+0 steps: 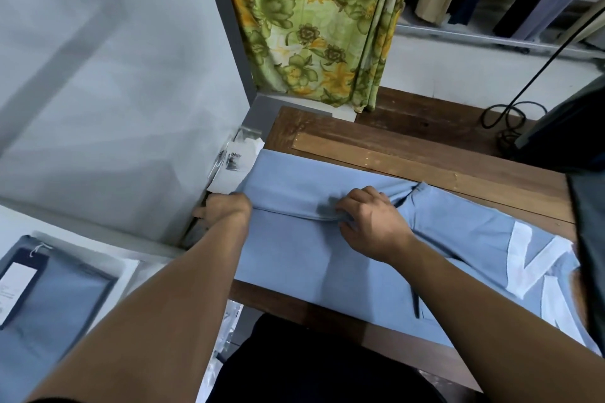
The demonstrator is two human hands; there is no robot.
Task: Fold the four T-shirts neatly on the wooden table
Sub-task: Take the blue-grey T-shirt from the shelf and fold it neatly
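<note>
A light blue T-shirt with a white print at its right end lies spread across the wooden table. Its far edge is doubled over toward me, forming a fold line across the middle. My left hand grips the left end of that folded flap at the table's left edge. My right hand pinches the fold line near the shirt's middle, fingers curled into the cloth. Another blue shirt with a dark hang tag lies on a white surface at the lower left.
A white wall stands close on the left. Printed white bags are wedged between wall and table. A green floral curtain hangs behind the table. A black cable coils at the back right. Dark cloth overhangs the right edge.
</note>
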